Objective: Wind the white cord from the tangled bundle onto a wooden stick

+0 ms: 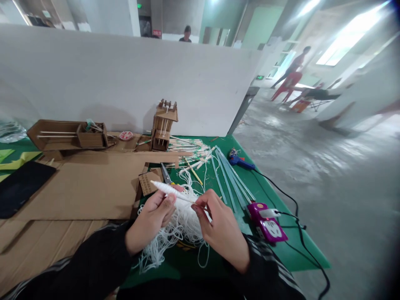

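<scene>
A thin wooden stick wound with white string [165, 188] is held up over the table, its bare tip pointing to the upper left. My left hand [156, 211] is closed around the wound part, thumb on the near side. My right hand [218, 221] pinches the thin lower right end of the stick between thumb and fingers. Beneath both hands lies a loose, tangled heap of white string [187, 216]. Just behind the left hand are scissors [165, 174] and a small cardboard piece [148, 181].
Cardboard sheets [100, 183] cover the left side, with a black phone-like slab [25, 187] on them. Cardboard models [164, 125] stand by the white partition [125, 79]. To the right are clear glue sticks [229, 175], a blue glue gun [242, 160] and a purple power strip [268, 225] with black cables.
</scene>
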Demonstrator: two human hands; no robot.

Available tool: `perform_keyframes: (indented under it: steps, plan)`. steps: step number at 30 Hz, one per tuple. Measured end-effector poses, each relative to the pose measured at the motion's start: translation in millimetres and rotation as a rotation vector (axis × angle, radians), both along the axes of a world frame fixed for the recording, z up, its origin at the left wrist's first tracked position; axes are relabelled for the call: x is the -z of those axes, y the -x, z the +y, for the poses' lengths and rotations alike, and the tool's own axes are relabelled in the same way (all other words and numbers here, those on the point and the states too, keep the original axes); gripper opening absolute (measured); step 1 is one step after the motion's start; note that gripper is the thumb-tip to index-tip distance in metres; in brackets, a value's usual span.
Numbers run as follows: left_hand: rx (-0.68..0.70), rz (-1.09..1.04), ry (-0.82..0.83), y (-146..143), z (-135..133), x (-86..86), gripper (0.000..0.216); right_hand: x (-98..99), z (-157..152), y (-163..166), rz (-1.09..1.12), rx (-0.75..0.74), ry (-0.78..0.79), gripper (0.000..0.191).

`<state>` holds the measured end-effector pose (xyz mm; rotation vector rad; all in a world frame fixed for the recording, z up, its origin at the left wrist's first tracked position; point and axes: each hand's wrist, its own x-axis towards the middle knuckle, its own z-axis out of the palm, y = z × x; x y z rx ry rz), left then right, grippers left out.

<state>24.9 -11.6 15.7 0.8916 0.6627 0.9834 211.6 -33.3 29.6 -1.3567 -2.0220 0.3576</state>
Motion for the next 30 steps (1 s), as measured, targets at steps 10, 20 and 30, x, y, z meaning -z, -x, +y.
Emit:
perform_keyframes:
  steps: [10,20,30]
  plan:
    - [-0.037,0.049,0.026,0.8,4.2,-1.9,0.04,2.6,7.4,3.4,-0.003,-0.014,0.007,0.01]
    - [-0.013,0.135,-0.002,5.5,7.8,-1.1,0.037,4.2,8.9,-2.3,-0.015,-0.033,0.03,0.007]
    - [-0.014,0.305,-0.107,22.3,3.6,-0.9,0.038,3.9,2.2,-2.0,-0.071,-0.1,0.081,0.007]
